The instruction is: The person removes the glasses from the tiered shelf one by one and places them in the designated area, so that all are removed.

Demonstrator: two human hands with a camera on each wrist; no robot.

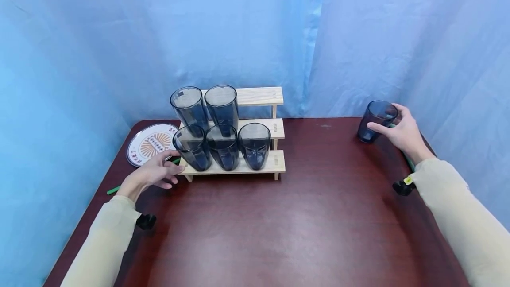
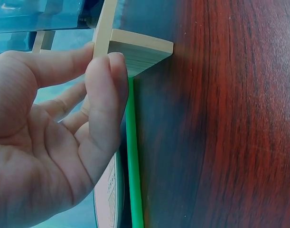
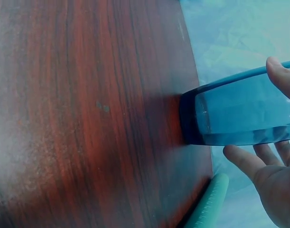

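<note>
At the far right of the head view, my right hand [image 1: 406, 134] grips a dark blue-grey drinking glass [image 1: 374, 123], thumb on one side and fingers on the other. The right wrist view shows the base of this glass [image 3: 197, 118] at the table top. My left hand [image 1: 155, 172] pinches the left end of the lowest board of a three-step wooden rack [image 1: 255, 169]; thumb and fingertips meet that board [image 2: 103, 35] in the left wrist view. Three matching glasses [image 1: 225, 152] stand upright on the bottom step. Two more glasses [image 1: 222, 105] stand behind them, on the middle step.
A white patterned plate [image 1: 149, 143] lies left of the rack, partly behind my left hand. A green stick [image 1: 113, 190] runs beneath that hand. Another green rod [image 3: 211, 202] lies along the table's right edge. Blue curtains [image 1: 239, 25] hang around the dark red table [image 1: 295, 229].
</note>
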